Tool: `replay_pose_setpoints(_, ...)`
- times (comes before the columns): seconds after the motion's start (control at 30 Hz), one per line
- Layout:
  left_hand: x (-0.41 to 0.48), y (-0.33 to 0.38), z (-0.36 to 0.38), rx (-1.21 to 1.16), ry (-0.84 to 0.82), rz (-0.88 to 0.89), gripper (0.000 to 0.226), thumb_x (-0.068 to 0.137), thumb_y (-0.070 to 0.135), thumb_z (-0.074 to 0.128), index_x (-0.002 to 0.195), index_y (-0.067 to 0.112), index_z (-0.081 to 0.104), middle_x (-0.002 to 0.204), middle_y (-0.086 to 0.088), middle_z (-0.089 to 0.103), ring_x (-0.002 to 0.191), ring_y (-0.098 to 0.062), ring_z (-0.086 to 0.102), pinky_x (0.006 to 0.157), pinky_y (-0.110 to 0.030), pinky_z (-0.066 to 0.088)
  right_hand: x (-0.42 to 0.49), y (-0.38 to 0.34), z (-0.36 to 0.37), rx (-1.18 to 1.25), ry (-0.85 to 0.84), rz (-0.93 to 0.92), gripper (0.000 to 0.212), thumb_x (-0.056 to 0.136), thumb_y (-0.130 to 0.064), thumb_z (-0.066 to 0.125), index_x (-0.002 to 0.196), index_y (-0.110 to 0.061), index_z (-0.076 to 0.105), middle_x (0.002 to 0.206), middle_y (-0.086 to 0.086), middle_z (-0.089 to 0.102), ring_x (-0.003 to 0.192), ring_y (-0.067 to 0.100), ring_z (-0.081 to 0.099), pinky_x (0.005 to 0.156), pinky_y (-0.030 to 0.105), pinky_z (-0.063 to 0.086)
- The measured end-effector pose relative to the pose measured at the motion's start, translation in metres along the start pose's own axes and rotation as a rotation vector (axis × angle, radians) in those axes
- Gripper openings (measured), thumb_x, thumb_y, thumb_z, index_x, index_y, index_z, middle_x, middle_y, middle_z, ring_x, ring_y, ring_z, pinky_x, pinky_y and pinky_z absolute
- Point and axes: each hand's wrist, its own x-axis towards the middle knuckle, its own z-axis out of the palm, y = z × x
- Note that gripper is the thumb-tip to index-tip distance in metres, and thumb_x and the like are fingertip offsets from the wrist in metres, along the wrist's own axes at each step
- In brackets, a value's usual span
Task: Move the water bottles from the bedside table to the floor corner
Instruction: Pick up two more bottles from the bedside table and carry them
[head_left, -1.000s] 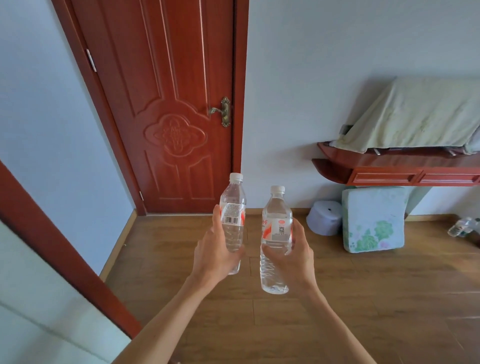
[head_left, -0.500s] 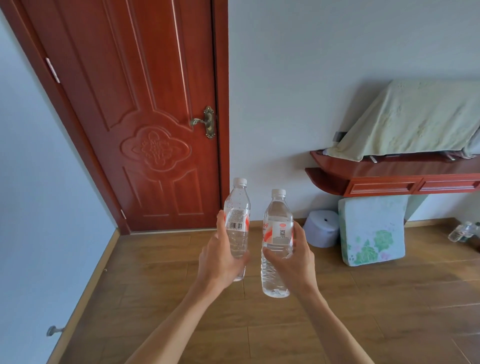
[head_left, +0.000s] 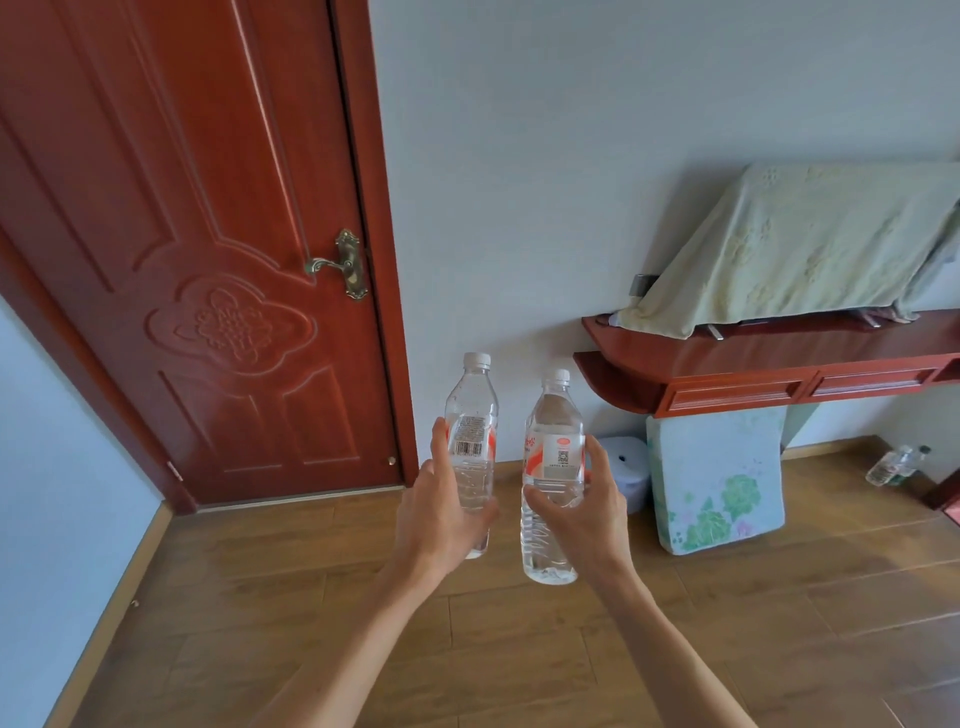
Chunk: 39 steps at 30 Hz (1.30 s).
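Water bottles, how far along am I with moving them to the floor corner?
Done: both are picked up; no bedside table is in view. In hand: the left hand grips one water bottle, the right hand a second bottle, upright above the wooden floor. Left: set both down in the corner.

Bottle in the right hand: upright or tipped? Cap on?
Upright, capped. The right hand grips the bottle around its middle; its white cap sits on top and its base points down at the floor.
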Motion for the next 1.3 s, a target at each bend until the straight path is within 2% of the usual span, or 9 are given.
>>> replay_pose_setpoints(0.2, 0.033, 0.027, 0.034, -0.011, -0.067, 0.034, 0.111, 0.075, 0.046, 0.075, 0.15, 0.037, -0.007, 0.104, -0.003, 0.067, 0.073, -0.014, 0.067, 0.063, -0.038, 0.059, 0.036, 0.016, -0.026, 0.007, 0.07, 0.04, 0.078, 0.067, -0.042, 0.083, 0.129, -0.047, 0.036, 0.1, -0.018, 0.067, 0.087, 0.005, 0.069, 0.077, 0.031, 0.057)
replay_pose_setpoints(0.5, 0.086, 0.083, 0.106, -0.039, -0.179, 0.177, 0.111, 0.074, 0.047, 0.076, 0.152, 0.031, -0.002, 0.12, -0.004, 0.064, 0.095, -0.019, 0.067, 0.072, -0.031, 0.055, 0.079, 0.052, -0.076, -0.028, 0.238, 0.134, 0.078, 0.07, -0.031, 0.085, 0.134, -0.035, 0.04, 0.09, -0.021, 0.065, 0.081, -0.001, 0.067, 0.073, 0.025, 0.053)
replay_pose_setpoints(0.7, 0.133, 0.132, 0.169, -0.135, -0.318, 0.288, 0.111, 0.069, 0.05, 0.079, 0.149, 0.032, 0.005, 0.123, 0.001, 0.063, 0.091, -0.013, 0.068, 0.059, -0.013, 0.044, 0.121, 0.072, -0.116, -0.059, 0.39, 0.19, 0.088, 0.07, -0.039, 0.084, 0.143, -0.033, 0.035, 0.121, -0.006, 0.064, 0.102, 0.011, 0.065, 0.088, 0.037, 0.053)
replay_pose_setpoints(0.83, 0.166, 0.166, 0.21, -0.154, -0.381, 0.332, 0.112, 0.068, 0.053, 0.078, 0.149, 0.036, 0.002, 0.128, 0.003, 0.061, 0.098, -0.014, 0.068, 0.071, -0.029, 0.056, 0.153, 0.087, -0.147, -0.115, 0.507, 0.232, 0.086, 0.07, -0.037, 0.085, 0.142, -0.032, 0.036, 0.119, -0.008, 0.065, 0.096, 0.005, 0.064, 0.089, 0.035, 0.052)
replay_pose_setpoints(0.97, 0.19, 0.2, 0.237, -0.208, -0.472, 0.439, 0.107, 0.073, 0.048, 0.076, 0.151, 0.03, 0.004, 0.127, 0.004, 0.06, 0.102, -0.015, 0.066, 0.074, -0.021, 0.047, 0.176, 0.103, -0.175, -0.16, 0.607, 0.265, 0.086, 0.069, -0.036, 0.086, 0.141, -0.029, 0.039, 0.117, -0.007, 0.068, 0.1, 0.012, 0.068, 0.089, 0.042, 0.056)
replay_pose_setpoints(1.03, 0.201, 0.213, 0.254, -0.229, -0.518, 0.483, 0.106, 0.075, 0.041, 0.077, 0.151, 0.028, 0.004, 0.124, 0.004, 0.062, 0.095, -0.012, 0.068, 0.077, -0.021, 0.053, 0.182, 0.108, -0.187, -0.17, 0.66, 0.275, 0.085, 0.069, -0.032, 0.086, 0.141, -0.029, 0.04, 0.114, -0.008, 0.069, 0.097, 0.009, 0.068, 0.087, 0.039, 0.057)
replay_pose_setpoints(1.1, 0.209, 0.224, 0.271, -0.26, -0.557, 0.507, 0.107, 0.074, 0.04, 0.076, 0.151, 0.03, 0.003, 0.115, 0.006, 0.065, 0.085, -0.008, 0.068, 0.076, -0.032, 0.06, 0.184, 0.115, -0.199, -0.177, 0.707, 0.281, 0.083, 0.069, -0.031, 0.086, 0.139, -0.03, 0.042, 0.112, -0.01, 0.068, 0.094, 0.007, 0.068, 0.084, 0.036, 0.058)
replay_pose_setpoints(1.2, 0.213, 0.242, 0.293, -0.276, -0.617, 0.556, 0.103, 0.069, 0.05, 0.063, 0.15, 0.032, 0.002, 0.101, 0.002, 0.068, 0.077, -0.01, 0.067, 0.067, -0.033, 0.061, 0.185, 0.128, -0.214, -0.183, 0.771, 0.301, 0.08, 0.069, -0.032, 0.086, 0.135, -0.036, 0.042, 0.105, -0.021, 0.065, 0.09, 0.002, 0.068, 0.08, 0.033, 0.058)
replay_pose_setpoints(1.3, 0.213, 0.262, 0.31, -0.299, -0.682, 0.592, 0.107, 0.064, 0.057, 0.057, 0.15, 0.036, -0.001, 0.115, -0.005, 0.064, 0.092, -0.016, 0.067, 0.074, -0.036, 0.06, 0.186, 0.139, -0.231, -0.189, 0.822, 0.323, 0.081, 0.068, -0.032, 0.087, 0.133, -0.04, 0.04, 0.099, -0.031, 0.06, 0.086, 0.0, 0.067, 0.076, 0.028, 0.056)
